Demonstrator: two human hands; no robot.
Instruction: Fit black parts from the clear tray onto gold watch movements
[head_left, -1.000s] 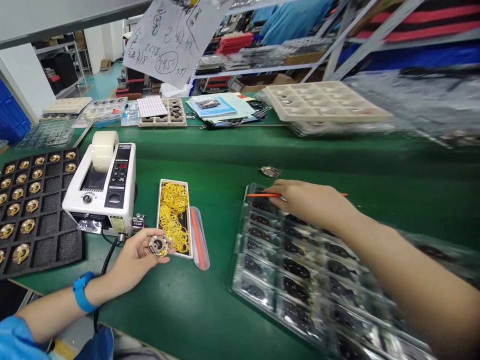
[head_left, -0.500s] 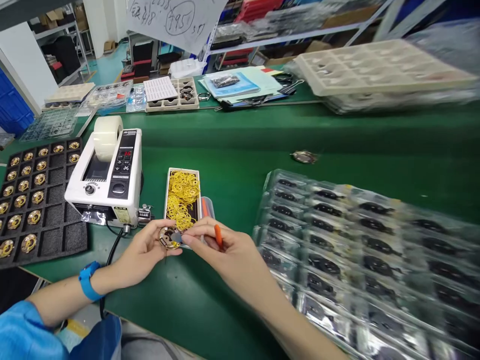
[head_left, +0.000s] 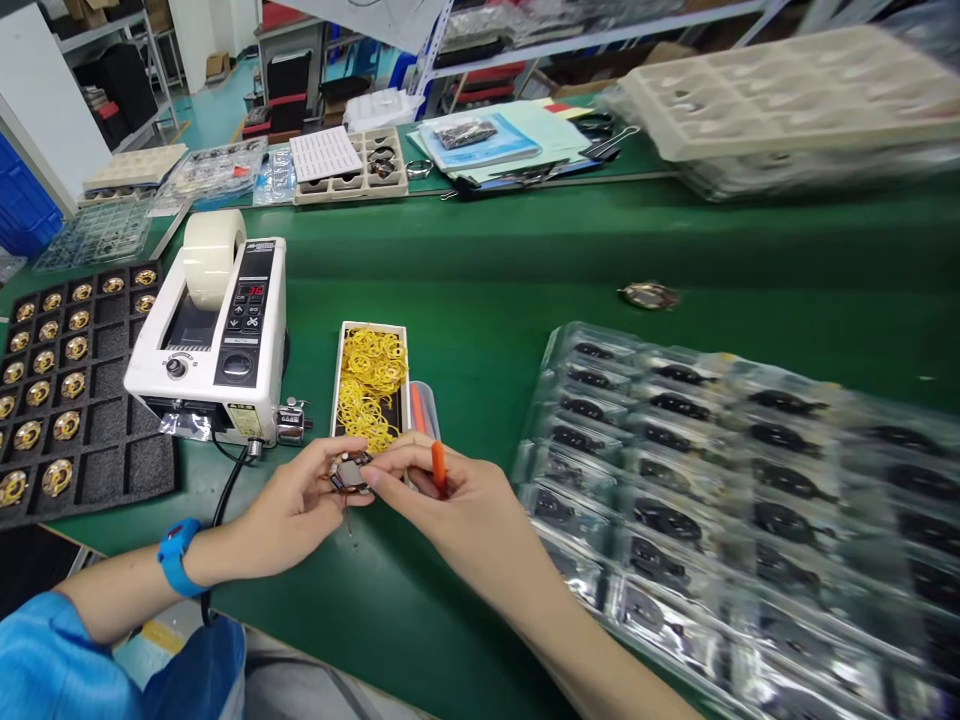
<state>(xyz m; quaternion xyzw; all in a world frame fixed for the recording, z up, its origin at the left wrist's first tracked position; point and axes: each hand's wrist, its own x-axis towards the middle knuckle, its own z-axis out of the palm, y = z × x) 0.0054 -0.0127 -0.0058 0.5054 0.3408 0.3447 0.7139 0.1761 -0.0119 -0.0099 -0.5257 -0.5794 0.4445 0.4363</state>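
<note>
My left hand (head_left: pixel 289 510), with a blue band at the wrist, is closed around a small round metal part (head_left: pixel 337 479). Thin wires hang below that part, and a grey squarish piece (head_left: pixel 350 473) lies over its face. My right hand (head_left: pixel 472 510) has thumb and forefinger pinched at the right edge of the grey piece. An orange-handled tool (head_left: pixel 438 468) sticks up between the right fingers; its tip is hidden. Just beyond both hands stands a white box (head_left: pixel 336 385) of yellow rings (head_left: pixel 371 370), with a clear container (head_left: pixel 427 405) beside it.
A white tape dispenser (head_left: pixel 206 345) stands left, by a black foam tray (head_left: pixel 109 470) of gold round parts. Stacked clear blister trays (head_left: pixel 667 480) with dark parts spread to the right. A loose round part (head_left: pixel 649 295) lies beyond them. Beige trays (head_left: pixel 795 100) sit at the back right.
The round part has tilted in my left fingers, and the grey piece now lies across its face. Both hands stay close together. The view has shifted slightly, so the right-hand trays appear farther right.
</note>
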